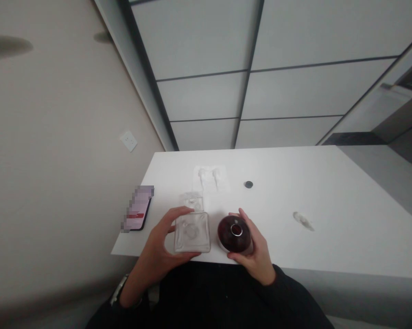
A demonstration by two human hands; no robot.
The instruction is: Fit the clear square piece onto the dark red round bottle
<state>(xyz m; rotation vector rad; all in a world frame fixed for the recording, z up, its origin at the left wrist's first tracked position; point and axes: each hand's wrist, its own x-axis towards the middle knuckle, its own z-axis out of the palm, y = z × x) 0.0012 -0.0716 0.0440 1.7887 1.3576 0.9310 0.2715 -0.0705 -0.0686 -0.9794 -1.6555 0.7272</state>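
— So, where are my hands sitting right now?

— Your left hand [161,249] is wrapping around a clear square glass bottle [192,232] at the near edge of the white table [329,219], thumb on the near side and fingers [180,211] curling over the far left corner. Your right hand [255,249] is cupping a dark red round bottle [235,234] from its right side, fingers closed against it, thumb toward you.

— How are the two lying against each other?

— They are standing just beside one another, clear one to the left, red one to the right, with a narrow gap between them. Each bottle is lying directly inside its own hand, so neither hand is nearer to the other's bottle. Both are standing upright, necks pointing up at you; the red one is showing a silver collar [236,230] at its open top.

— And what else is lying around?

— You are looking at one phone [139,214] at the left edge, two white spray pumps [209,177] on a sheet farther back, one clear cap-like piece [192,199] just behind the square bottle, one small dark round cap [248,184] past the red bottle, and one small clear piece [303,220] well off to the right. Two bottles, two hands, one each.
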